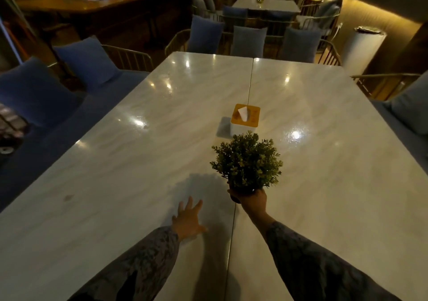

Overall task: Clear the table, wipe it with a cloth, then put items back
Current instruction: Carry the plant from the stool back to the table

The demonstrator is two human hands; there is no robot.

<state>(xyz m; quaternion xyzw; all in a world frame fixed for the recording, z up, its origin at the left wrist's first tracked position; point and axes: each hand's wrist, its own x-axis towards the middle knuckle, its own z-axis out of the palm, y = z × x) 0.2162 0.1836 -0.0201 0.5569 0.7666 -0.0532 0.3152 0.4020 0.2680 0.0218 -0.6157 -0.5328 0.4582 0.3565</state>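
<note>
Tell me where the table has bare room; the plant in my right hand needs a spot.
Bare: the left slab of the table from the left hand to the far edge, and the right slab right of the seam. Crowded only mid-seam, where the tissue box stands just beyond the plant held in the right hand.

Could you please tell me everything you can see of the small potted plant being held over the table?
The small potted plant with dense green leaves forms a rounded, bushy dome of tiny leaves that may be artificial. Its dark pot is almost wholly hidden by the right hand, which grips it from below and holds it roughly upright above the pale marble-look table, near the centre seam. It touches nothing else; the white tissue box with a yellow lid stands beyond it.
</note>
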